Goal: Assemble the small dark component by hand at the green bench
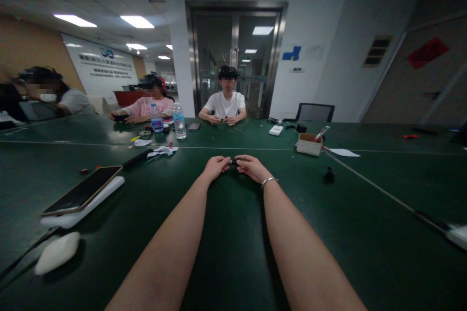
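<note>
Both my arms reach forward over the green table. My left hand pinches the silvery-grey end of a small dark stick-like object. On its other side, the fingers of my right hand close around the dark end. The object spans the short gap between my fingertips, just above the tabletop, and is too small for me to tell its kind. A silver bracelet circles my right wrist.
At left lie a phone on a white block and a white mouse. Water bottles stand farther back. A small box and a black piece are at right. Several people sit across the table, one person directly opposite.
</note>
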`<action>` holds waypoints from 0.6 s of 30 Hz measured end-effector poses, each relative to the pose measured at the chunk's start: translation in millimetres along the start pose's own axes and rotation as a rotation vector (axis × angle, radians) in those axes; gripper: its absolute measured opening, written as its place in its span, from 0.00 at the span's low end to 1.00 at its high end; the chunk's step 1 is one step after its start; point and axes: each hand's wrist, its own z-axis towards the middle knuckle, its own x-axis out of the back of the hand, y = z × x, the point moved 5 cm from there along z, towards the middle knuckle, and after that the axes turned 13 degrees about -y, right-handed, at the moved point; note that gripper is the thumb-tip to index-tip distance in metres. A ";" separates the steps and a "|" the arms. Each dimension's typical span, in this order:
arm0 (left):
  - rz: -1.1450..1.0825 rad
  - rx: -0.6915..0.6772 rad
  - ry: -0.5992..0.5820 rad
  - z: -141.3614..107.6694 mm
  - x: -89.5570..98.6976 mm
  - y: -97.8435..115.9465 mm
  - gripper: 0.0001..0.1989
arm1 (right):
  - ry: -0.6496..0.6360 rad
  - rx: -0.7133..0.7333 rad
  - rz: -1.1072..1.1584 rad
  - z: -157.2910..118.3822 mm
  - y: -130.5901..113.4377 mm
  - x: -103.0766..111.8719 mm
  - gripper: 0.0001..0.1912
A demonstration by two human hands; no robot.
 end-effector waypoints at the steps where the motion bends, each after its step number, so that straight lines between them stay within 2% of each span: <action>1: 0.001 0.002 0.003 0.5 0.0 -0.8 0.18 | -0.003 0.002 0.001 0.1 -0.1 -0.2 0.11; 11: 0.072 -0.004 -0.015 9.0 2.1 -11.7 0.22 | -0.027 0.004 -0.031 -1.2 -1.0 -2.2 0.13; 15: 0.139 0.047 0.014 6.6 2.8 -10.4 0.25 | -0.037 0.000 -0.033 -1.9 -2.0 -3.7 0.14; 18: 0.190 0.043 0.072 1.8 4.1 -5.0 0.24 | -0.031 0.000 -0.032 -1.4 -2.0 -4.2 0.14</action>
